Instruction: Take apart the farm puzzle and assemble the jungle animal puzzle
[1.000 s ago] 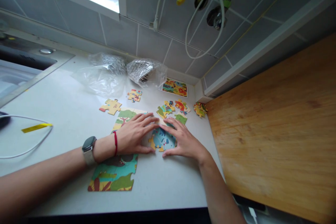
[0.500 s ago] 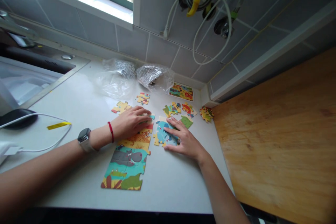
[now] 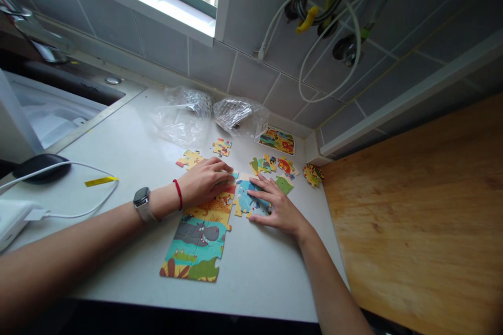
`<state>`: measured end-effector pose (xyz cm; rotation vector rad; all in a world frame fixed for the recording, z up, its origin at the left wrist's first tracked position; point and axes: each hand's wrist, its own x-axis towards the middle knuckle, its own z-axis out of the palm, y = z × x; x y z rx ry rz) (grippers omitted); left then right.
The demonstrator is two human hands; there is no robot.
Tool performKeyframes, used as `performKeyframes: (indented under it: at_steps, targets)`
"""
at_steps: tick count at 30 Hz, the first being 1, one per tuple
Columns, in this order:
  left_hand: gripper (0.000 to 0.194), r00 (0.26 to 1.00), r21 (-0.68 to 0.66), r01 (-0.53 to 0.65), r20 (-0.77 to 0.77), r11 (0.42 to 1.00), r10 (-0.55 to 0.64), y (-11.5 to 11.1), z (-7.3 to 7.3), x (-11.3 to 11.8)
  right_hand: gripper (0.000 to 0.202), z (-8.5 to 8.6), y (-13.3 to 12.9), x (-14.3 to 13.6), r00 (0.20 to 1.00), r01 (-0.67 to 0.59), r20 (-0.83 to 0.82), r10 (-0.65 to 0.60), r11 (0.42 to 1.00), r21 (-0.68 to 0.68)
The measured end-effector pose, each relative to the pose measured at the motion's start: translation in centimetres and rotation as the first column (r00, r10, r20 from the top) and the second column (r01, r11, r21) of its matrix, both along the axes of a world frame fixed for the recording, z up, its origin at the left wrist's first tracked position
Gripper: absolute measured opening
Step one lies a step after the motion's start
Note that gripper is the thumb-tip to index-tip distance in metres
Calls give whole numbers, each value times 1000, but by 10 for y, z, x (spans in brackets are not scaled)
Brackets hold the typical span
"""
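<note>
My left hand lies over the upper part of a joined jigsaw puzzle section, its fingers stretched out and covering some of it. A grey hippo and a green crocodile show on the lower part. With fingers spread, my right hand rests on a blue elephant puzzle section, thumb near its lower edge. That section's left side meets the joined section's right edge; whether the tabs interlock I cannot tell. Just beyond my right fingers is a green puzzle piece. A yellow puzzle piece lies beyond my left hand.
Further back are a loose puzzle piece, a red animal piece, stacked pieces and a picture card. Crumpled plastic bags lie by the wall. A white cable and sink are left, a wooden board right.
My right hand has slid the elephant section left, closing the narrow gap to the joined section. My left hand stays on the puzzle. The whole view has shifted slightly.
</note>
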<state>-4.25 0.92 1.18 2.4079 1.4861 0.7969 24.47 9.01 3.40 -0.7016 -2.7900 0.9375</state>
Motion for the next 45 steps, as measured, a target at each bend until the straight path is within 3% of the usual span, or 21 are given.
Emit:
performKeyframes:
  at_steps: [4,10,14,18,21,25,29,33,35,45]
  targets:
    - [27,1000,-11,8,-18,1000,-8,0,-1,-2,60,4,-4,-4,1000,6,2,-6,998,55]
    - [42,999,-24,8,-41,1000,-9,2,-1,-6,62,5,-11,-15,999,50,-16,-49,995,86]
    - [43,998,-37,11,-67,999,-14,1,0,-6,52,0,-12,-20,986,77,-152,-64,994,79]
    - [40,996,-56,17,-83,998,-22,0,3,-5,21,-4,-15,-18,885,276,-400,-237,960,41]
    - [37,996,-49,24,-88,999,-29,-1,3,-5,22,-3,-16,-14,819,403,-441,-367,915,-14]
    - [33,996,-27,24,-80,999,-26,-1,1,-3,22,-2,-14,-11,806,449,-425,-412,894,-17]
    - [36,996,-31,-2,-85,1000,-1,-1,-1,-2,17,0,-14,-9,869,333,-394,-298,943,21]
    - [45,993,-35,-6,-119,999,1,-1,-1,-2,63,0,-19,-10,971,98,-226,-74,991,95]
    - [47,991,-43,-8,-131,999,3,-1,-1,-2,70,-3,-22,-11,986,33,-167,-12,992,120]
    - [43,988,-40,-21,-155,999,15,-2,-1,0,46,-11,-23,-13,981,-3,-189,51,969,248]
